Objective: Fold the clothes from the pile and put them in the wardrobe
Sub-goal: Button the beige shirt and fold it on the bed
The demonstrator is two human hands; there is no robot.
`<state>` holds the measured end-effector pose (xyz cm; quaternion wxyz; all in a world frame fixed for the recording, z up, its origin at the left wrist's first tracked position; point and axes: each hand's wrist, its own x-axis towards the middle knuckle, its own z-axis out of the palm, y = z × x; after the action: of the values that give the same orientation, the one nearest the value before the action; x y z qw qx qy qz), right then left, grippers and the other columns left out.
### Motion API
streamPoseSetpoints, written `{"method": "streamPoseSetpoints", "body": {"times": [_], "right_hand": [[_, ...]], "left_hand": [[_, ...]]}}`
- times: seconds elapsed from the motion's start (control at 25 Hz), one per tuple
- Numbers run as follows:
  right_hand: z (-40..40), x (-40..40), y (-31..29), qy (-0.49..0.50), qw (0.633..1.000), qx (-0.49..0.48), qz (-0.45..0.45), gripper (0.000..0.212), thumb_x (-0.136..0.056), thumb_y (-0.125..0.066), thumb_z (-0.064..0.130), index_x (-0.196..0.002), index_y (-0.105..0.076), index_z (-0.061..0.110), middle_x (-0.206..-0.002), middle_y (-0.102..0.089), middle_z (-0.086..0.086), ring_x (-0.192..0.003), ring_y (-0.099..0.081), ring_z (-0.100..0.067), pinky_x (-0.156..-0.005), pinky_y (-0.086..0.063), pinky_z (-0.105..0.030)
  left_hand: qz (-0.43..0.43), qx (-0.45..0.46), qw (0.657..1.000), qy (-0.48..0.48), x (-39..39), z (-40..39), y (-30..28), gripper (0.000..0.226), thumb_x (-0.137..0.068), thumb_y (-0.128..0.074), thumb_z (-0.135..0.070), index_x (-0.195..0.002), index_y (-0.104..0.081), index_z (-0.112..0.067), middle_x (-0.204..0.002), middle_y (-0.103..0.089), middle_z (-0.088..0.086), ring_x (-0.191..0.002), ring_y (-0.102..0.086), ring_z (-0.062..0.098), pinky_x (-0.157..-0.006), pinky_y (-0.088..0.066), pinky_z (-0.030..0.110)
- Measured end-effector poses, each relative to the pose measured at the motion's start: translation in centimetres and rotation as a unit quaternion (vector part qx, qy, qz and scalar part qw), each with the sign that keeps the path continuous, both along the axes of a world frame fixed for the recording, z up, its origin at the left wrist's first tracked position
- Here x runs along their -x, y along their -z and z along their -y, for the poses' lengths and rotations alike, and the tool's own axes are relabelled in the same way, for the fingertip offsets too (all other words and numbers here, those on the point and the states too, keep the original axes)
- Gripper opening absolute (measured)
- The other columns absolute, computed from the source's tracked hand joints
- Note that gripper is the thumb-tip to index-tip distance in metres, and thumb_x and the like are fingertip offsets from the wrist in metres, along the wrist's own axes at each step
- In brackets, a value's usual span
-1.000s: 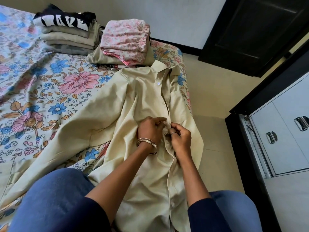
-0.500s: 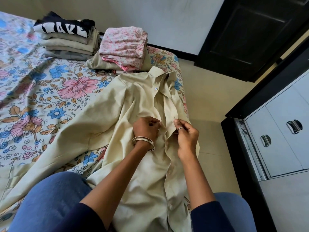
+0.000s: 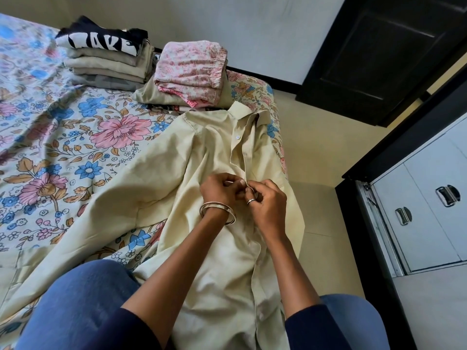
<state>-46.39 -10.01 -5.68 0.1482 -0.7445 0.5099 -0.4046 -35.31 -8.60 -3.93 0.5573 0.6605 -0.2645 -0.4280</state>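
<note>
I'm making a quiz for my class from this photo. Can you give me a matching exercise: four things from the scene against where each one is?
Things:
1. cream shirt
2. pink floral garment
3. black printed top
4. bangle

Places:
A. top of the far left folded stack
B. on the left wrist
C. spread on the bed, under both hands
D. top of the folded stack nearest the shirt collar

Pairs: 1-C, 2-D, 3-A, 4-B

black folded top (image 3: 101, 41) — white letters "AKE"
</note>
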Motion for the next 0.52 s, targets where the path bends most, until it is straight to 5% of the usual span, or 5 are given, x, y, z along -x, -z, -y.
{"method": "streamPoseSetpoints", "body": {"times": [0.24, 0.36, 0.52], "right_hand": [[0.0, 0.4, -0.6, -0.049, 0.991, -0.105, 0.069, 0.015, -0.092, -0.065, 0.016, -0.101, -0.077, 0.012, -0.084, -0.069, 0.001, -0.072, -0.063, -0.007, -0.063, -0.046, -0.014], [0.6, 0.9, -1.2, -0.042, 0.977, -0.186, 0.099, 0.016, -0.094, -0.063, 0.018, -0.097, -0.077, 0.011, -0.083, -0.074, 0.002, -0.073, -0.064, 0.0, -0.065, -0.046, -0.012], [1.2, 0.4, -1.3, 0.012, 0.974, -0.207, 0.085, 0.008, -0.087, -0.071, 0.016, -0.087, -0.077, 0.011, -0.074, -0.072, 0.002, -0.07, -0.067, -0.01, -0.066, -0.052, -0.022]], "left_hand": [[-0.071, -0.011, 0.997, -0.013, -0.2, 0.1, 0.0, 0.003, -0.082, -0.071, 0.001, -0.08, -0.07, -0.001, -0.07, -0.068, 0.017, -0.055, -0.068, 0.019, -0.06, -0.059, 0.028], [-0.094, -0.014, 0.995, 0.002, -0.1, 0.0, -0.1, 0.009, -0.084, -0.068, 0.004, -0.091, -0.069, 0.009, -0.067, -0.065, 0.011, -0.045, -0.063, 0.008, -0.051, -0.055, 0.019], [0.031, -0.027, 0.999, 0.033, -0.1, 0.4, 0.5, 0.014, -0.085, -0.07, -0.009, -0.092, -0.075, 0.002, -0.069, -0.07, 0.011, -0.06, -0.067, 0.015, -0.069, -0.059, 0.029]]}}
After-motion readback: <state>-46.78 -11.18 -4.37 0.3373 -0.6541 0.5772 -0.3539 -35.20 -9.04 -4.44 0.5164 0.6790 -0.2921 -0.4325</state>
